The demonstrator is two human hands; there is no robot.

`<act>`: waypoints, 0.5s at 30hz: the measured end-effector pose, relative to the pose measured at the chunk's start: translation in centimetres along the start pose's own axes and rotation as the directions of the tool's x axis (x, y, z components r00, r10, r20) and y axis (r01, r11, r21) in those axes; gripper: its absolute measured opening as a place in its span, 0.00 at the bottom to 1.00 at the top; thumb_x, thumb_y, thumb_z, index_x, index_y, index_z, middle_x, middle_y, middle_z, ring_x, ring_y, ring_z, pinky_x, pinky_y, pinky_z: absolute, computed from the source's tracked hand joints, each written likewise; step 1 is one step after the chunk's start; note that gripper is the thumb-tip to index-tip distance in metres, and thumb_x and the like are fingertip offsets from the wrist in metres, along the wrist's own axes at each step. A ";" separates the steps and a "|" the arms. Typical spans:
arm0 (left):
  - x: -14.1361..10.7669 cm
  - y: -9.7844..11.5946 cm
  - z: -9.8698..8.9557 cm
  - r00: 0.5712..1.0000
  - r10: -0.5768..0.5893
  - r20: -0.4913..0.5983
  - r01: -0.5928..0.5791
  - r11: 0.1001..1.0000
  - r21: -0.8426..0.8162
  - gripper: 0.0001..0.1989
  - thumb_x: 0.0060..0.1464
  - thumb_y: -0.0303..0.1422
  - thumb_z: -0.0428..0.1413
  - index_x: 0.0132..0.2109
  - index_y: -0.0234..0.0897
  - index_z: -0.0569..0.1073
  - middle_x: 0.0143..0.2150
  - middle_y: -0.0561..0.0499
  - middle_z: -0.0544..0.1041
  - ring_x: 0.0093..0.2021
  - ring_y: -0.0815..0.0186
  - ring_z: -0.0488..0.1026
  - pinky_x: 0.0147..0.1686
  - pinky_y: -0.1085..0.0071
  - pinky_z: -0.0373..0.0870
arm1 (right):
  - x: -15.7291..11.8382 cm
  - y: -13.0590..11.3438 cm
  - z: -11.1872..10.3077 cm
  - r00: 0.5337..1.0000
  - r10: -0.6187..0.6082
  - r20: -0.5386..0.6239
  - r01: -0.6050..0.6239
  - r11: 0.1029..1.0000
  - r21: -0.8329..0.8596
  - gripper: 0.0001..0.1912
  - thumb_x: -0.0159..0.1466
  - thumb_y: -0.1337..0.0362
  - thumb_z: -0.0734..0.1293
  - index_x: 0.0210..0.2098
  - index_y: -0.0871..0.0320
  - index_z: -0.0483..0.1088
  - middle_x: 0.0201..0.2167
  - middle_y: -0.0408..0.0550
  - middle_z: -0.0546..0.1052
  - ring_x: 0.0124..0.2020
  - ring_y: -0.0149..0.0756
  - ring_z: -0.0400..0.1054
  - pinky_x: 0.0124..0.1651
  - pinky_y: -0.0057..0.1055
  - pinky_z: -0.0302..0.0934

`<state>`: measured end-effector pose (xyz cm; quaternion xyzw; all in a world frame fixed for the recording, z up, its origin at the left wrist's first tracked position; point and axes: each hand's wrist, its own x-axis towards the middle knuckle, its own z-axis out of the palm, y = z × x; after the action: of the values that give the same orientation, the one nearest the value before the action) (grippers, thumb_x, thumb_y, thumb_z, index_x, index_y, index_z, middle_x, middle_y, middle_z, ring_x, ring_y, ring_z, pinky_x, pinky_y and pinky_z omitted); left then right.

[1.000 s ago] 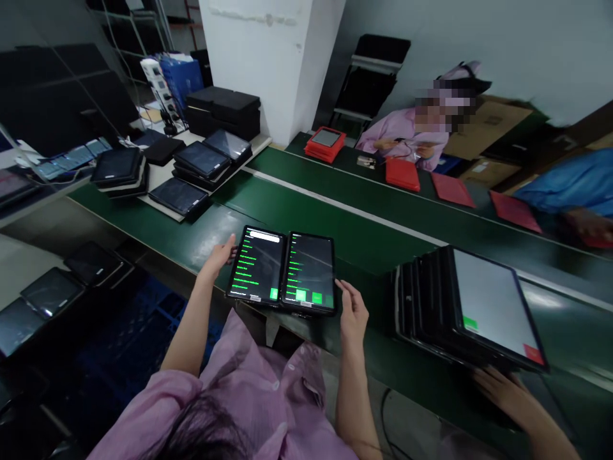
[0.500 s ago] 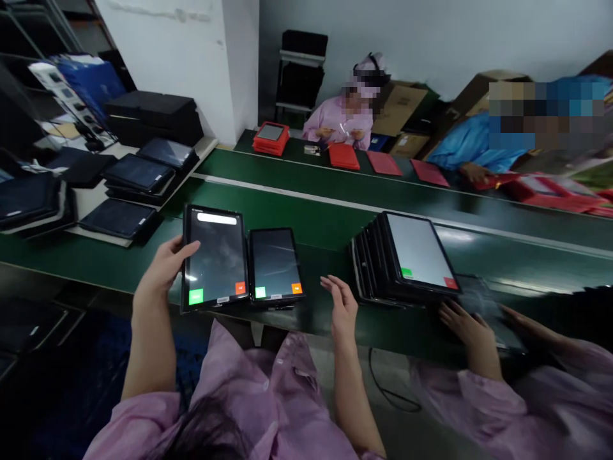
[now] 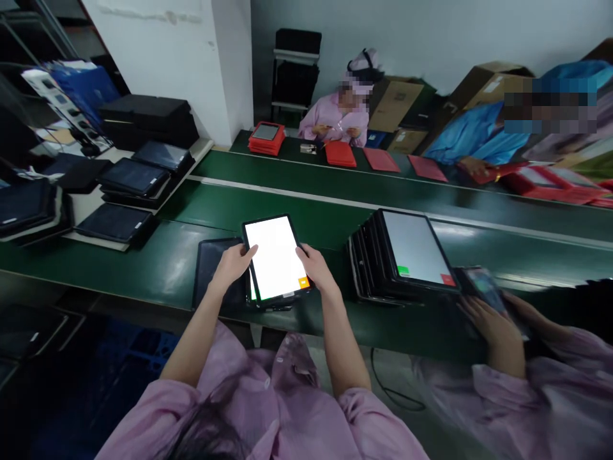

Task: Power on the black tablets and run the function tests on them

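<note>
Both of my hands hold a tablet (image 3: 275, 259) with a bright white screen and an orange square at its lower right corner. My left hand (image 3: 233, 263) grips its left edge, thumb on the front. On the right edge is my right hand (image 3: 316, 267), thumb also at the front. Directly beneath lies another tablet, mostly hidden. A dark tablet (image 3: 211, 271) rests on the green table just left of these, partly behind my left hand and forearm. To the right stands a leaning stack of tablets (image 3: 414, 246), the top one with a pale screen.
More dark tablets (image 3: 134, 176) are piled on a light board at the left. Red cases (image 3: 340, 154) line the far side of the green table (image 3: 177, 281), where two people sit. At the right, a person's hands (image 3: 498, 319) handle another tablet.
The large tablet my left hand held at the left is now a dark one lying there or partly covered. Both hands now grip a white-lit tablet over the smaller stack; my right hand has moved left.
</note>
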<state>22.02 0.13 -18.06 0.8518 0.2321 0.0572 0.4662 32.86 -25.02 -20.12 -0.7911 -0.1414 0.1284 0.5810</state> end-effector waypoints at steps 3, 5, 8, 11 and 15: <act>0.2 -0.7 -0.8 1.000 0.013 0.020 -0.018 0.971 0.240 0.28 0.68 0.59 0.55 0.30 0.43 0.74 0.31 0.41 0.79 0.41 0.46 0.80 0.42 0.61 0.69 | 0.0 0.7 0.5 0.999 0.016 -0.032 -0.023 0.970 -0.240 0.28 0.71 0.42 0.66 0.54 0.56 0.83 0.57 0.61 0.79 0.62 0.61 0.72 0.69 0.59 0.66; 0.4 -0.9 -0.8 0.999 0.019 0.033 -0.029 0.949 0.313 0.28 0.70 0.57 0.52 0.31 0.42 0.75 0.34 0.39 0.81 0.44 0.45 0.81 0.44 0.61 0.69 | 0.1 1.4 1.0 0.998 0.036 -0.047 -0.046 0.974 -0.221 0.29 0.71 0.43 0.67 0.58 0.56 0.81 0.61 0.61 0.76 0.66 0.60 0.70 0.73 0.57 0.64; 1.1 -1.2 -0.3 0.999 0.037 0.020 -0.042 0.931 0.362 0.27 0.72 0.54 0.50 0.36 0.39 0.80 0.42 0.36 0.83 0.49 0.44 0.81 0.50 0.60 0.71 | 0.2 2.5 2.0 0.990 0.142 0.004 -0.142 0.990 0.016 0.35 0.70 0.44 0.69 0.71 0.52 0.72 0.67 0.57 0.76 0.65 0.57 0.74 0.69 0.54 0.70; 1.8 -1.4 0.0 0.999 0.034 0.007 -0.034 0.940 0.338 0.27 0.73 0.53 0.50 0.45 0.36 0.84 0.49 0.33 0.84 0.55 0.43 0.81 0.57 0.59 0.71 | 0.2 3.2 2.8 0.972 0.211 0.100 -0.230 0.941 0.249 0.42 0.69 0.46 0.71 0.78 0.50 0.63 0.65 0.55 0.81 0.58 0.59 0.80 0.59 0.56 0.77; 1.1 -2.2 0.2 1.000 0.001 -0.019 0.004 0.961 0.276 0.29 0.72 0.51 0.51 0.59 0.32 0.83 0.62 0.30 0.81 0.66 0.43 0.77 0.66 0.60 0.67 | -0.5 3.0 3.5 0.976 0.165 0.140 -0.204 0.916 0.346 0.44 0.69 0.46 0.71 0.80 0.51 0.60 0.70 0.54 0.78 0.62 0.61 0.79 0.64 0.59 0.75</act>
<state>22.33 1.50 -20.06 0.9077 0.2430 0.0320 0.3405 31.36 -22.94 -24.03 -0.6735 -0.0714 0.2488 0.6924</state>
